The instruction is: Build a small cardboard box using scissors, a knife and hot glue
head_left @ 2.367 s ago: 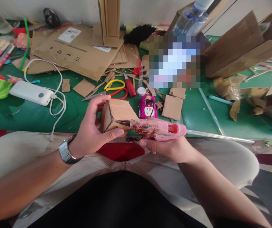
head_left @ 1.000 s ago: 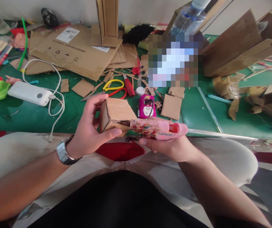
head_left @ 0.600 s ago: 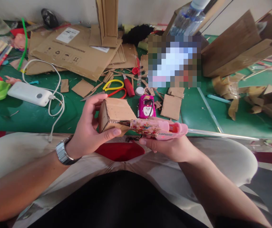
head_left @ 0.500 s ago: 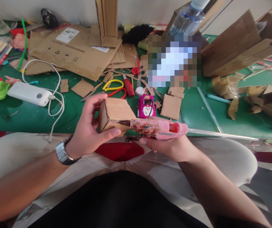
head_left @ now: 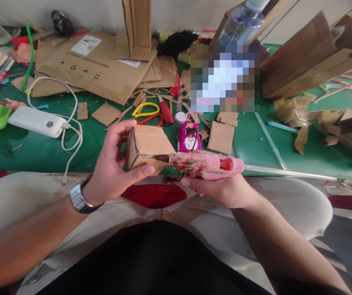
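Note:
A small cardboard box is held in my left hand, fingers behind its left end and thumb along the near side. My right hand is wrapped round a pink hot glue gun with spotted patterning on its front half. The gun points left, and its dark nozzle lies against the box's near edge; whether it touches cannot be made out exactly. A clear glue stick runs out of the gun's back end to the right. Part of my right hand's grip is hidden under the gun.
Beyond the hands lie scissors, a red-handled knife, a magenta power socket and cardboard scraps. On the left are a white power bank with a cable and flattened cardboard. A water bottle stands behind.
My left hand and the box have shifted very slightly left. The glue gun stays at the box's edge, with both grips unchanged.

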Demonstrator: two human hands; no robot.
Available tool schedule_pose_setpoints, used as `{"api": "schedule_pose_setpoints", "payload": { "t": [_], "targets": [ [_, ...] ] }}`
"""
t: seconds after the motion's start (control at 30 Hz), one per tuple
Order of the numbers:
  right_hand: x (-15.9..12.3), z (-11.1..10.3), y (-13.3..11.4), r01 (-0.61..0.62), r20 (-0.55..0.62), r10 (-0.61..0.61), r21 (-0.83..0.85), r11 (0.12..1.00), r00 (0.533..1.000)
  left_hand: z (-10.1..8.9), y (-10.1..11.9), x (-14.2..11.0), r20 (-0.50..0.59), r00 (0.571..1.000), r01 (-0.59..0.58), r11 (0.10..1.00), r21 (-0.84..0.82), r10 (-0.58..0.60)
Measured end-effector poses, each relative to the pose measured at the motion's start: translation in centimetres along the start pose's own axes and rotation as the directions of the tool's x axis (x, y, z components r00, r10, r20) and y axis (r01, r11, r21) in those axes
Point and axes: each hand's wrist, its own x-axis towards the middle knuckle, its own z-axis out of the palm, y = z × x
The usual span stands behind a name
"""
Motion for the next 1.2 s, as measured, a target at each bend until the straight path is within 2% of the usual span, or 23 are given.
{"api": "schedule_pose_setpoints", "payload": {
  "t": [0.47,0.63,0.8,1.2],
  "targets": [
    [-0.11,-0.13,-0.26,-0.04,-0.021,0.039,-0.029,0.999,0.999,-0.25,0.22,0.08,-0.003,1.0,0.014,1.0,0.015,-0.014],
    [-0.14,-0.23,-0.32,-0.018,-0.022,0.017,-0.036,0.999,1.0,-0.35,-0.06,0.18,-0.004,1.0,-0.025,1.0,0.001,0.025],
    [-0.16,-0.36,-0.48,0.016,-0.025,-0.017,-0.038,0.999,1.0,-0.38,0.1,0.21,-0.006,1.0,0.002,1.0,0.023,-0.001],
    [-0.16,-0.45,-0.41,0.0,-0.021,-0.001,-0.049,0.999,1.0,-0.58,0.4,0.35,-0.004,1.0,0.005,1.0,0.022,-0.005]
  ]
}}
